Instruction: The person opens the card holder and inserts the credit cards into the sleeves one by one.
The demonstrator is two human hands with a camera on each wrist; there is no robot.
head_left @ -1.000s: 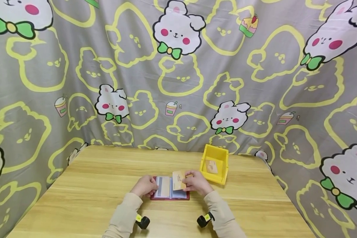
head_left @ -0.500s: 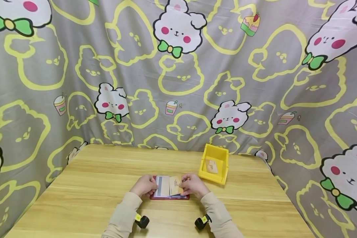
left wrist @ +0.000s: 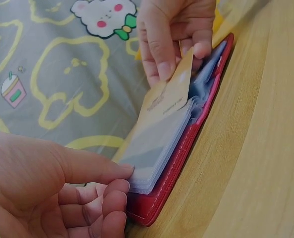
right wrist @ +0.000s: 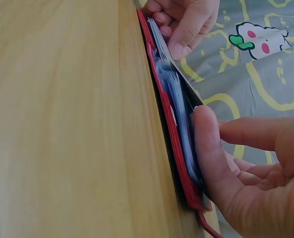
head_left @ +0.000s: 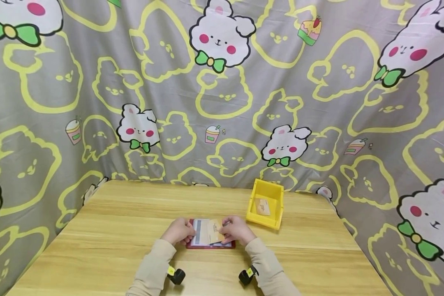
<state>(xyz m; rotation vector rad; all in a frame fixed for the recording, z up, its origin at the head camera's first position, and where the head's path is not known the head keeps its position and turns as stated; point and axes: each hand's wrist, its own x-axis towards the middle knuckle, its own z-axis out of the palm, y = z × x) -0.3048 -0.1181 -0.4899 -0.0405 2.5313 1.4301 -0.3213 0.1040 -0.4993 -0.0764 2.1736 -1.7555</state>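
Observation:
A red card holder [head_left: 211,247] lies spread on the table, its clear plastic sleeves [left wrist: 147,153] fanned inside. My left hand [head_left: 179,231] pinches the left edge of the sleeves, thumb on top and fingers curled below. In my right hand [head_left: 238,229] is an orange-and-cream card [head_left: 215,232], pinched at its right end. In the left wrist view this card [left wrist: 172,89] slants over the holder, its left part overlapping the left-hand sleeves. From the right wrist view, the right thumb [right wrist: 209,144] is beside the sleeves' edges; the card is mostly hidden there.
Behind the right hand stands a yellow bin [head_left: 265,220] with a similar card [head_left: 262,206] lying inside. The wooden table [head_left: 133,213] runs back to a grey patterned curtain [head_left: 177,94]. A black wrist camera [head_left: 176,276] is strapped on each sleeve.
My right hand has moved left and slightly down with the card, which went from above the right-hand sleeves to over the middle and left ones. The left hand has stayed at the holder's left edge.

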